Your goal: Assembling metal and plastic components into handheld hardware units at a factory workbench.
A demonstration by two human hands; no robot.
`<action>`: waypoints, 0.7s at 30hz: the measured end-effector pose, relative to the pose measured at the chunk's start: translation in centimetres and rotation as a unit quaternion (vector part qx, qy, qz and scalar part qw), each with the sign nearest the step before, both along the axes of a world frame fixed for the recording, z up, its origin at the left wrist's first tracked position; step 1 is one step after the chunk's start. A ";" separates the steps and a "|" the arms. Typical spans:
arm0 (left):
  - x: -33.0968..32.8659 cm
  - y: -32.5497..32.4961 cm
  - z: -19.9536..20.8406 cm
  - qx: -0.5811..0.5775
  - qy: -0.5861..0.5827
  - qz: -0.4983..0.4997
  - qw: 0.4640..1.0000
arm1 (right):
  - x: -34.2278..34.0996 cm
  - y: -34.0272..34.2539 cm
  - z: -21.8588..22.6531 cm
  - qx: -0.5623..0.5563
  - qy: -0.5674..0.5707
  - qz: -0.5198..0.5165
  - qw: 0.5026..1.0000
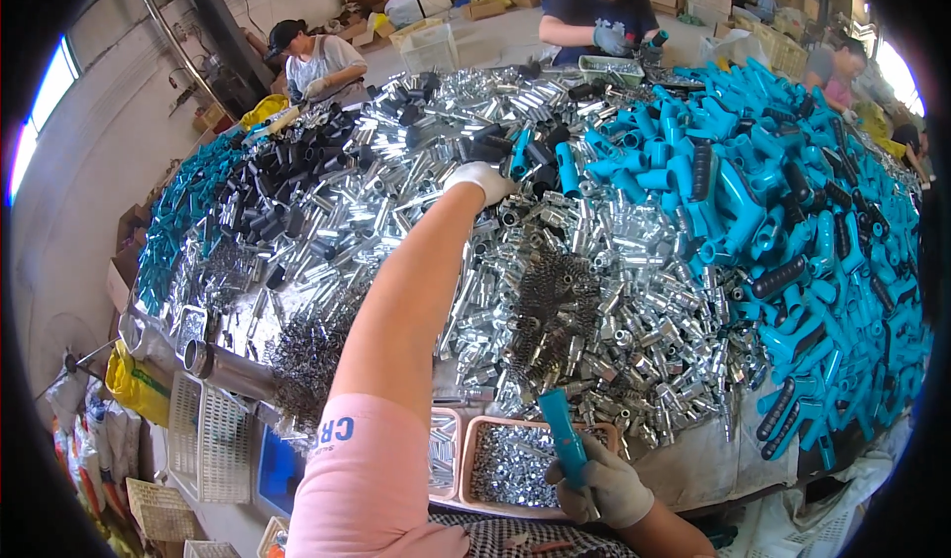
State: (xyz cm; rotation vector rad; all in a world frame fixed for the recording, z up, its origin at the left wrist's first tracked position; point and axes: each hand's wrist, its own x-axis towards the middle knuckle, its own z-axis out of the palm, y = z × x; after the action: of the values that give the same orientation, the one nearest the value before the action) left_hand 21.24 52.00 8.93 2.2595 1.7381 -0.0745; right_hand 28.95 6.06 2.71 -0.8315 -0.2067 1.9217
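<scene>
My right hand, in a pale work glove, is closed around a teal plastic handle near the table's front edge. The handle stands tilted, its upper end above the hand, and a thin metal piece shows below it. Far forward, my gloved left hand reaches into the heap, by black sleeves and silver metal fittings. Its fingers are mostly hidden, so I cannot see whether they hold anything. Below the right hand's handle sits a pink tray of small metal parts.
Teal gun-shaped bodies pile high on the right. Dark springs lie mid-table, with more wire parts at left. A metal flask lies near the left edge. Co-workers sit across the table.
</scene>
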 end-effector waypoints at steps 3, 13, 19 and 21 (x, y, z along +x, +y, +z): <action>-1.2 -0.4 1.0 -0.015 -0.003 0.004 1.000 | -0.2 0.0 0.4 0.025 0.016 0.013 0.999; -6.6 -14.9 7.3 0.157 0.016 -0.100 0.982 | 0.5 -0.1 0.0 0.101 0.059 0.071 0.991; -10.3 -20.3 5.6 0.191 -0.008 -0.141 0.971 | 0.1 -0.2 -0.8 0.096 0.084 0.060 0.990; -11.9 -21.6 5.0 0.158 -0.030 -0.108 0.981 | -0.1 -0.6 -0.8 0.081 0.078 0.047 0.992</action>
State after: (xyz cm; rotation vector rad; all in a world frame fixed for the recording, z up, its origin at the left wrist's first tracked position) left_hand 9.37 30.37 13.97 2.6389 1.5599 0.2411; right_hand 28.81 5.44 1.93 -0.5696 -0.3085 2.0182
